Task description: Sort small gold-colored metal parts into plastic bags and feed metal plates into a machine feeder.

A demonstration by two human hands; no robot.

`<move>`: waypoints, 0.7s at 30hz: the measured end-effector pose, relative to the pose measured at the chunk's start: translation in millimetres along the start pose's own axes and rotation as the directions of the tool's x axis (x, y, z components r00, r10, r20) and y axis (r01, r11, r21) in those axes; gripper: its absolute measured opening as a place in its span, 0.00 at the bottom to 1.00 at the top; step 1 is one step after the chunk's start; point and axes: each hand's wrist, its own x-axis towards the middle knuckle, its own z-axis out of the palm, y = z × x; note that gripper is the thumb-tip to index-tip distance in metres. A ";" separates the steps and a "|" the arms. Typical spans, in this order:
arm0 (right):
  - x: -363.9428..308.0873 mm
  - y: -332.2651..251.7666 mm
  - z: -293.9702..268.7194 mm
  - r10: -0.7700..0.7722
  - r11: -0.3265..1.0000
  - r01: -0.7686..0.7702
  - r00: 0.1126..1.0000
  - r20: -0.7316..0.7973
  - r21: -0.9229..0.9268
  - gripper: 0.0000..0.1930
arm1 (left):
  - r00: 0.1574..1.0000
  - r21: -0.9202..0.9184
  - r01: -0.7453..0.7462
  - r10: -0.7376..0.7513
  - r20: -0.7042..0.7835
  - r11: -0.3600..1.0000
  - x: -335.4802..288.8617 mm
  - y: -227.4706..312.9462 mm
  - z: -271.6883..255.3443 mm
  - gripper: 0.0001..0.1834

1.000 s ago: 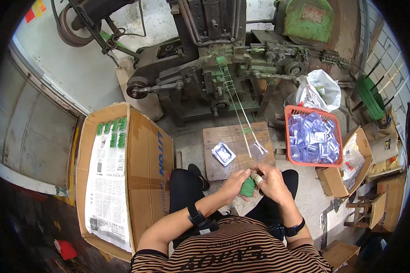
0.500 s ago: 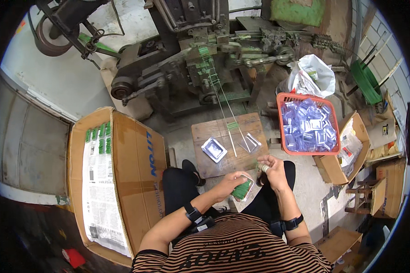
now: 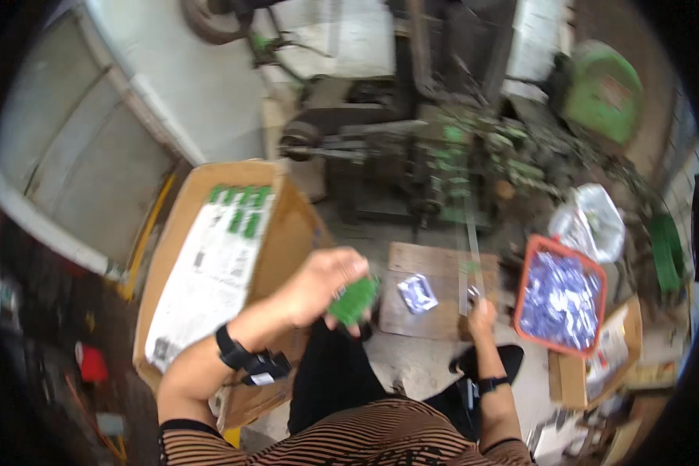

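My left hand is raised beside the tall carton and closed round a small pack of green pieces; its fingers lie above and below it. My right hand is over the right front part of a low wooden board, at the end of the thin metal rails. Its fingers are drawn together at a small shiny bit, too blurred to name. A clear plastic case lies on the board between my hands. A small green bundle sits at the rails.
At left stands a tall cardboard carton, with newsprint and rows of green packs on top. A red basket of clear plastic cases is at right, beside a white bag. A dark machine fills the back.
My view has swung left. My left hand has carried the green pack left and up, towards the carton. My right hand has reached forward to the board, where a clear case lay beside the rails.
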 end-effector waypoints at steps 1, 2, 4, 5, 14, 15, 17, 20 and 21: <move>-4.8 10.0 3.9 -0.046 0.990 0.066 0.986 -0.161 0.121 0.08 | 0.988 0.050 -0.060 0.066 -0.136 0.997 -9.2 16.5 -23.8 0.14; -5.1 -3.1 -10.5 0.133 0.967 -0.107 0.986 -0.102 0.231 0.09 | 0.955 0.069 -0.112 0.126 -0.267 0.991 -20.4 27.9 -51.7 0.14; -5.7 6.0 -25.1 0.120 0.990 -0.113 0.988 -0.094 0.079 0.10 | 0.823 0.177 -0.193 0.257 -0.506 0.965 -40.8 41.1 -108.6 0.13; -6.8 -9.1 -42.9 0.182 0.949 -0.147 0.978 -0.101 0.280 0.09 | 0.727 0.258 -0.209 0.327 -0.604 0.943 -45.8 38.4 -141.9 0.14; -57.5 36.5 -95.3 0.108 0.994 -0.105 0.987 -0.115 0.033 0.07 | 0.222 0.525 0.061 0.501 -0.837 0.849 -19.9 -86.0 -352.7 0.15; -61.1 43.7 -104.4 0.209 0.974 -0.213 0.976 -0.058 -0.074 0.09 | 0.216 0.518 0.057 0.496 -0.841 0.853 -13.6 -98.5 -359.9 0.15; -85.5 44.6 -131.1 0.348 0.900 -0.329 0.937 0.017 -0.285 0.17 | 0.277 0.430 0.035 0.404 -0.872 0.902 10.3 -109.5 -361.9 0.14; -106.0 94.4 -127.2 0.246 0.916 -0.245 0.969 -0.039 -0.318 0.19 | 0.257 0.451 0.266 0.388 -0.885 0.852 24.5 -119.1 -360.4 0.11; -112.4 110.2 -125.5 0.260 0.907 -0.260 0.965 -0.044 -0.331 0.19 | 0.241 0.477 0.345 0.415 -0.877 0.808 31.3 -122.5 -355.8 0.11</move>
